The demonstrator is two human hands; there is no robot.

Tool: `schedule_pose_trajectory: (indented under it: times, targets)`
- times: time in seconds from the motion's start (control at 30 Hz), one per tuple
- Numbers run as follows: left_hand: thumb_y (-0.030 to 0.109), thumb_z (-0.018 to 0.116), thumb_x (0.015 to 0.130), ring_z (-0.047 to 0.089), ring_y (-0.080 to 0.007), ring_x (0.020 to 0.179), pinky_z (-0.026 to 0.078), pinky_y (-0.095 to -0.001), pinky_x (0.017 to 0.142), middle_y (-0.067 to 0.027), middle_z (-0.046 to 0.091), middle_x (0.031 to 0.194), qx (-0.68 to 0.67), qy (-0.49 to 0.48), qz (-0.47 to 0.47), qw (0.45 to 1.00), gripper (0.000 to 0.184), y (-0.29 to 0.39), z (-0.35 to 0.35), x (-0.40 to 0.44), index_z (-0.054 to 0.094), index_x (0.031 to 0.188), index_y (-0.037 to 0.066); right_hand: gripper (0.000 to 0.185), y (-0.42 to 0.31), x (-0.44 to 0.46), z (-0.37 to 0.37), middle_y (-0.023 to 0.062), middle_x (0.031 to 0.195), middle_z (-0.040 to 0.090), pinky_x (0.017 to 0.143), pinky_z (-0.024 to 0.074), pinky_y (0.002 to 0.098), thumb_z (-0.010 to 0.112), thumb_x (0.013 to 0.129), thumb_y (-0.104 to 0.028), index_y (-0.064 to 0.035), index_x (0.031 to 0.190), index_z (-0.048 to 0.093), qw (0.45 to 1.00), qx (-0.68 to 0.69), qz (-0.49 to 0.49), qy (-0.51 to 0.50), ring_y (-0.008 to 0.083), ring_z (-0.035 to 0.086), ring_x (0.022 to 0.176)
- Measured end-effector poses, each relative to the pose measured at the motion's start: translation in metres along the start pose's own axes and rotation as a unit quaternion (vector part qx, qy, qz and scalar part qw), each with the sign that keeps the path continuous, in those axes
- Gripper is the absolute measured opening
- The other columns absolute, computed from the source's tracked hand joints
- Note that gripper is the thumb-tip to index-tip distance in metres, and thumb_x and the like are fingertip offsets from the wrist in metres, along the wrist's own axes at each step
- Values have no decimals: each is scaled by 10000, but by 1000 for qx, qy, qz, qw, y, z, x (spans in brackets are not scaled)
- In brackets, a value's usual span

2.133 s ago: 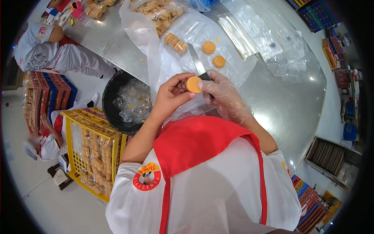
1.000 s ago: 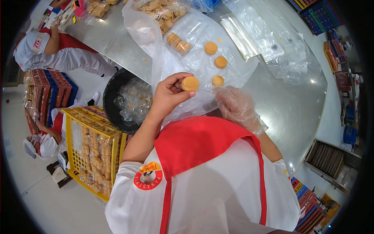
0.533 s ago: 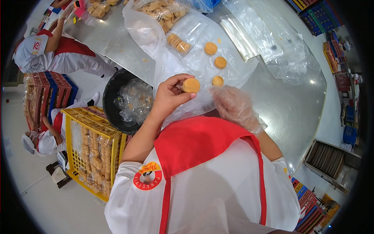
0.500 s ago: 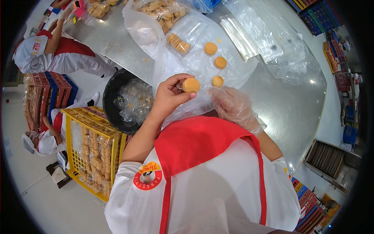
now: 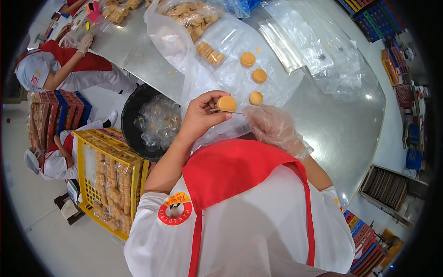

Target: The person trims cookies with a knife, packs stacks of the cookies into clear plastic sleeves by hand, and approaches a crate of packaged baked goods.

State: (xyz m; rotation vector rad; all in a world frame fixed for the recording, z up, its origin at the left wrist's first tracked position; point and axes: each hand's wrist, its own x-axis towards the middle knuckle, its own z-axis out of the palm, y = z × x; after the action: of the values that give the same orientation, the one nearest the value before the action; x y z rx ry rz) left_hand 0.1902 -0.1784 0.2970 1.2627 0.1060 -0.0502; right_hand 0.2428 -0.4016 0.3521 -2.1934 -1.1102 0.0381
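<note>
Left hand point(image 5: 203, 113) pinching round biscuit point(image 5: 226, 103); gloved right hand point(image 5: 272, 127) gripping knife point(image 5: 236, 112)

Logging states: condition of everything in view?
Left hand: bare, grip closed
Held cookie: in that grip
Right hand: gloved, grip closed
Knife: edge-on, handle hidden
Three cookies: lying apart
Cookie pack: wrapped, lying down
Bulk cookies: heaped in clear plastic
Black bin: open, holding clear plastic
Yellow crate: full

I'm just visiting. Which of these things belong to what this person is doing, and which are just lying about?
Part of the job, it seems:
biscuit, in the left hand
knife, in the right hand
loose biscuits, on the plastic sheet

Probably just nearby:
black bin of crumpled plastic
yellow crate of biscuit packs
flat clear bags
</note>
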Motion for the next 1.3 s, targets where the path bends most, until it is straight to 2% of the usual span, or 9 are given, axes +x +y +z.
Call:
schedule_pose_trajectory:
  times: [0.1, 0.3, 0.4, 0.5, 0.7, 0.8, 0.93, 1.1, 1.3]
  targets:
    - [-78, 772, 774, 638, -101, 954, 532, -246, 831, -44, 671, 1061, -45, -5, -13, 999, 482, -1, 0, 0, 623, 1224, 9, 236, 1, 8, -5, 125, 823, 623, 652, 510, 445, 632, 841, -59, -91, 1074, 641, 996, 2, 84, 37, 353, 631, 759]
    - [-82, 767, 765, 633, -115, 981, 529, -256, 848, -53, 659, 1089, -27, -5, 9, 1000, 505, -4, -1, -1, 609, 1238, -4, 222, 17, -4, 5, 136, 866, 647, 686, 519, 447, 620, 891, -88, -54, 1109, 638, 998, -45, -24, 44, 369, 636, 782]
    - [-91, 761, 757, 620, -126, 1020, 522, -266, 876, -62, 642, 1129, -90, 0, 31, 995, 531, -9, -5, 0, 596, 1254, -6, 231, 38, -6, 12, 171, 954, 653, 754, 523, 449, 576, 938, -85, -36, 1156, 636, 965, 28, 81, 247, 385, 631, 861]
    - [-115, 743, 779, 615, -118, 1044, 518, -262, 881, -52, 636, 1144, -98, 9, 80, 992, 513, -13, -7, 0, 592, 1256, 0, 236, 65, -8, -8, 204, 1030, 638, 842, 510, 456, 541, 977, -95, -37, 1186, 636, 949, -106, 136, 264, 385, 620, 945]
    - [-115, 746, 774, 609, -129, 1060, 515, -279, 904, -61, 630, 1160, -56, 33, 80, 995, 516, -17, -4, 1, 591, 1252, -1, 292, 94, -28, -9, 212, 1095, 618, 881, 487, 437, 560, 919, -70, -51, 1203, 625, 914, -287, 267, 104, 396, 586, 1017]
    - [-115, 756, 757, 601, -153, 1096, 507, -296, 934, -81, 622, 1190, -16, 49, 47, 998, 540, -16, 0, 3, 586, 1258, -8, 295, 79, -19, -8, 200, 1131, 604, 867, 487, 424, 598, 877, -85, -62, 1170, 628, 909, -348, 131, 188, 404, 567, 1026]
    - [-104, 748, 781, 618, -123, 1020, 522, -269, 879, -53, 634, 1130, -5, 10, 36, 999, 500, -18, 5, 5, 592, 1245, -3, 226, 31, 0, 18, 184, 1228, 581, 959, 485, 474, 663, 880, -184, -57, 1062, 625, 995, 7, -13, 96, 375, 564, 1150]
    - [-63, 741, 802, 626, -104, 966, 522, -243, 838, -45, 647, 1081, -35, -34, -46, 998, 457, -9, -4, 7, 598, 1231, -2, 197, 18, 20, 45, 193, 1149, 573, 858, 536, 414, 711, 840, -118, -48, 994, 611, 989, 104, -73, 72, 339, 600, 1068]
    - [-37, 736, 800, 616, -94, 913, 503, -235, 794, -40, 641, 1026, -34, -84, -94, 991, 454, -5, -2, 4, 572, 1221, 13, 175, 9, 7, 59, 144, 996, 568, 777, 528, 409, 715, 838, -110, -69, 947, 584, 988, 130, 7, 78, 320, 592, 936]
